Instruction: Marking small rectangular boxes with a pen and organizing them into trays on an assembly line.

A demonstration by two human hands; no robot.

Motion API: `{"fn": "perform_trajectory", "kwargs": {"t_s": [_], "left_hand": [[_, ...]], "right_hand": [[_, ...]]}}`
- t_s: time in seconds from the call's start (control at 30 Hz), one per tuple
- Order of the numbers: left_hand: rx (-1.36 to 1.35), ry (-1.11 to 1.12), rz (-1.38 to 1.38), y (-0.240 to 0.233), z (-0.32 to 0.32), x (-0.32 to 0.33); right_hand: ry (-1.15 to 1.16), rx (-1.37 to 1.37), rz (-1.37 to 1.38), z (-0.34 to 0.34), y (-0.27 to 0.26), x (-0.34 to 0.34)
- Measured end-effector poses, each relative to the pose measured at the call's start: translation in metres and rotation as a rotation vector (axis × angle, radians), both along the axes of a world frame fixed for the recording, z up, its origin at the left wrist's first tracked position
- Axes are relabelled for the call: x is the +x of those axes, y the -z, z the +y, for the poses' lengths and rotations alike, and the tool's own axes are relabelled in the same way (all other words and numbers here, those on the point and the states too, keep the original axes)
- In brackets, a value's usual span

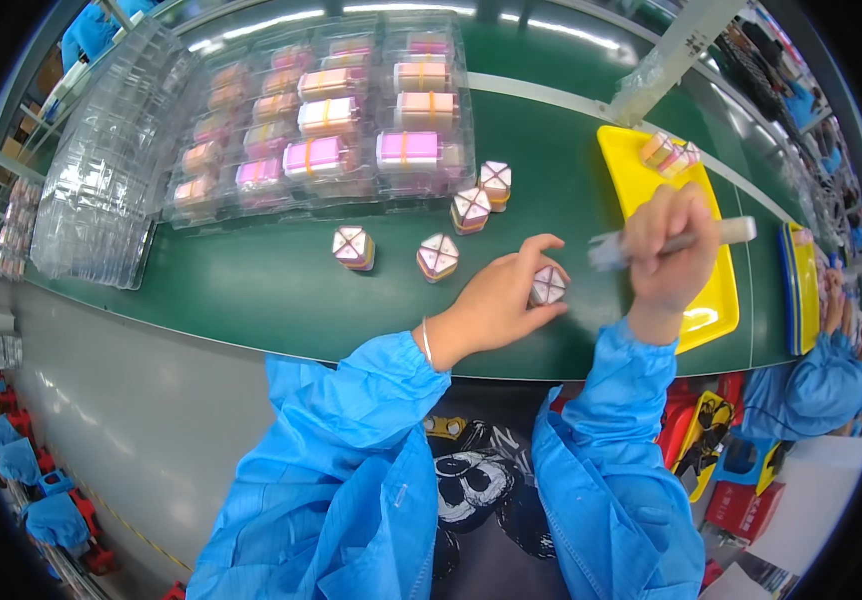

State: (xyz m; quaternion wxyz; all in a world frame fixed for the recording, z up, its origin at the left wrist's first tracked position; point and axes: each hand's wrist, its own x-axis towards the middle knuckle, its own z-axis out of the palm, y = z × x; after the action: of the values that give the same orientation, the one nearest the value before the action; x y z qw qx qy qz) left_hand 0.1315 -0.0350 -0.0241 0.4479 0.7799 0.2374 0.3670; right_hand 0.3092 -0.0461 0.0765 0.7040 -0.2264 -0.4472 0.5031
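Note:
My left hand (502,300) curls around a small bundle (548,286) that stands on the green tabletop, its top showing pale triangular faces. Raised to the right of it, my right hand (669,244) grips a blurred, pale pen-like tool (735,229); its far end points left, above the table. Four similar bundles stand beyond and left of my left hand: one apart on the left (353,248), one nearer (438,257), and two close together, a front one (470,210) and a rear one (495,184). Their sides show yellow and purple bands.
Clear plastic blister trays (296,191) hold pink, white and orange banded blocks. Left of them stands a tall stack of empty clear trays (93,187). A yellow tray (723,300) with a few blocks (669,154) lies at right. Farther right, a co-worker's blue sleeve (825,390) reaches the table.

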Motion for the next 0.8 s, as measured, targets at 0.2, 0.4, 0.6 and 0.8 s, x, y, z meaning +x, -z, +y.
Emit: {"fn": "perform_trajectory", "kwargs": {"t_s": [0.2,0.4,0.6,0.8], "left_hand": [[-0.643,0.178,-0.236,-0.011,-0.005,-0.013],[-1.335,0.334,-0.734,-0.021,-0.027,-0.033],[-1.408,0.285,-0.816,-0.029,-0.037,-0.051],[-1.327,0.060,-0.758,-0.043,-0.048,-0.065]], "right_hand": [[0.365,-0.259,-0.666,0.056,0.007,0.001],[0.356,-0.023,-1.270,0.068,0.067,-0.042],[0.224,-0.207,-1.222,0.061,0.055,-0.041],[0.144,-0.010,-1.166,0.054,0.054,-0.031]]}}
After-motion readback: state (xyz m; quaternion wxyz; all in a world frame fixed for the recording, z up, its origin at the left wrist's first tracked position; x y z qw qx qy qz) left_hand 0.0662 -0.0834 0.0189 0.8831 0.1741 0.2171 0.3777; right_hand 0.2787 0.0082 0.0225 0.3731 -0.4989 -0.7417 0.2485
